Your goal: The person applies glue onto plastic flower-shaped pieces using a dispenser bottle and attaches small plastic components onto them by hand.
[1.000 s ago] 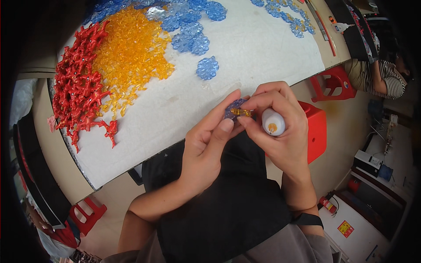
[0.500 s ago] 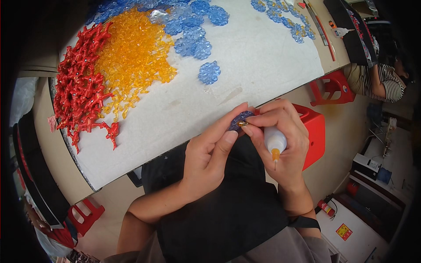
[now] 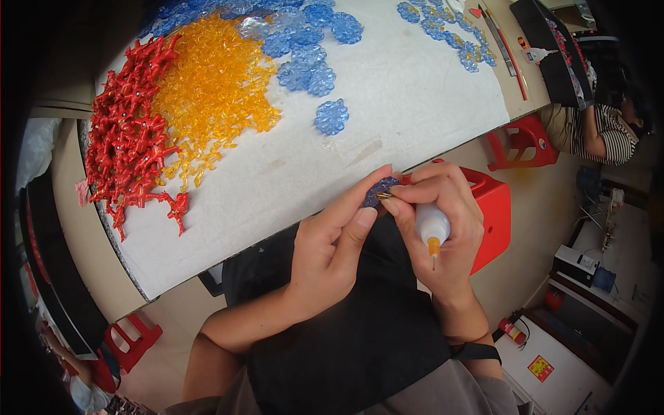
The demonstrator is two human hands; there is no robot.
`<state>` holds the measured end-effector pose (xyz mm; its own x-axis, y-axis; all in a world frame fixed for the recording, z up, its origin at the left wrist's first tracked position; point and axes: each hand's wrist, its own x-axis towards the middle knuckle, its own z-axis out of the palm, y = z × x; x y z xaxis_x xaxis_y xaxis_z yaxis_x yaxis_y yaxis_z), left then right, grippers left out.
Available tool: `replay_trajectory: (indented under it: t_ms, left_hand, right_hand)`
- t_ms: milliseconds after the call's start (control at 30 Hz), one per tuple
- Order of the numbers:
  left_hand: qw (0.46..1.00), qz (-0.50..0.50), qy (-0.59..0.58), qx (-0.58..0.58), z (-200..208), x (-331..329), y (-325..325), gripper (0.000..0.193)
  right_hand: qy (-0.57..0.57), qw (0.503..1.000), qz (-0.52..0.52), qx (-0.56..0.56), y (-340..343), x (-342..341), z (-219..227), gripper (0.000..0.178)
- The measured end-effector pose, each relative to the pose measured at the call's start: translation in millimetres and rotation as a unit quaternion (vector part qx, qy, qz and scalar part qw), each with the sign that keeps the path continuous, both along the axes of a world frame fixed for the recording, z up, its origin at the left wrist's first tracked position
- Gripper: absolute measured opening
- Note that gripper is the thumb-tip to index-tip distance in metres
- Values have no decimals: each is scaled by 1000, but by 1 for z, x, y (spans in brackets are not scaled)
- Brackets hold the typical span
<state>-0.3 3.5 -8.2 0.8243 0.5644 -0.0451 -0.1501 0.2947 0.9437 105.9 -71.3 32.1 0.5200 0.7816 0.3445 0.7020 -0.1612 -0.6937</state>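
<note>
At the table's near edge, my left hand (image 3: 324, 257) pinches a blue see-through flower-shaped piece (image 3: 375, 191) between thumb and fingers. My right hand (image 3: 456, 261) holds a tiny amber piece (image 3: 384, 196) in its fingertips, right against the flower-shaped piece; whether it is fixed there I cannot tell. Tucked in the same hand is a white glue bottle (image 3: 434, 224), its amber nozzle and thin needle pointing down toward me. One more blue flower-shaped piece (image 3: 331, 117) lies alone on the white table covering (image 3: 228, 221), beyond my hands.
Red glossy animal-like figures (image 3: 135, 131) are heaped at the table's left, beside a pile of amber bits (image 3: 214, 83). Blue flower pieces (image 3: 304, 69) spread behind, with blue-and-amber ones (image 3: 443, 28) far right. A red stool (image 3: 494, 218) stands by my right arm. Another person (image 3: 605, 131) sits far right.
Almost nothing differs. My right hand has shifted very slightly, and the view has tilted a touch; both hands keep the same hold.
</note>
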Motion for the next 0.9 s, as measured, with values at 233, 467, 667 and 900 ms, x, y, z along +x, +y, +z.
replay_trajectory:
  t_ms: [233,467,667,900]
  left_hand:
    - [1000,-2,10,8,2,1,2,32]
    - [1000,-3,16,15,2,1,2,32]
    - [1000,-2,14,22,2,3,2,32]
    - [999,-23,5,-24,9,14,11,38]
  right_hand:
    - [51,998,-38,-3,2,-5,-1,13]
    - [53,998,-46,-4,2,-6,-1,12]
    - [9,1000,-17,1,1,-1,-1,15]
    - [34,998,-49,-1,9,7,-2,12]
